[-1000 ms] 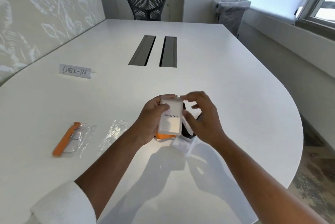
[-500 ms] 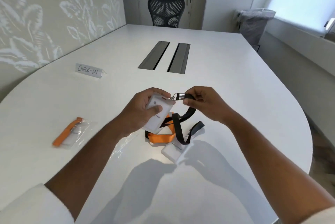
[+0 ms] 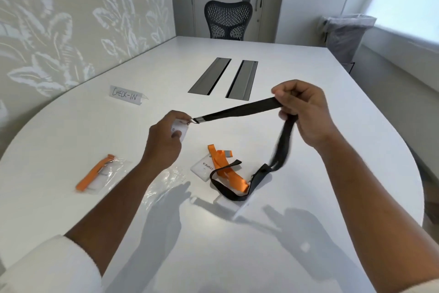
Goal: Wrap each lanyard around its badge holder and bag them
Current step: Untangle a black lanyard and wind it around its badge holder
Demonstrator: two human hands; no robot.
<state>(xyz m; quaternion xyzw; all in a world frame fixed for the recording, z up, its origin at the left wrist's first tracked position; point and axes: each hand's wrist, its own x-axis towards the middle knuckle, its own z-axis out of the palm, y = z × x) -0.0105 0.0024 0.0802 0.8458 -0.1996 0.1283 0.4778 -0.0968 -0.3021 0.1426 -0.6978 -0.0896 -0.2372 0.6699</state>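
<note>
Lanyard work sits at the centre of the frame, above the white worktop. Just below centre lies a loose heap: an orange ribbon lanyard over a clear badge holder with a printed name, tangled with another black strap.

Higher up, the left hand curls its fingers round a white plastic badge holder, and the right hand pinches the flat black fabric lanyard, stretched taut between them, its tail hanging blurred towards the heap.

Good wrapping probably means keeping this tension, laying the strap flat and untwisted, and lifting the tail clear of the heap first.

At centre left lies an already bagged orange lanyard.
</note>
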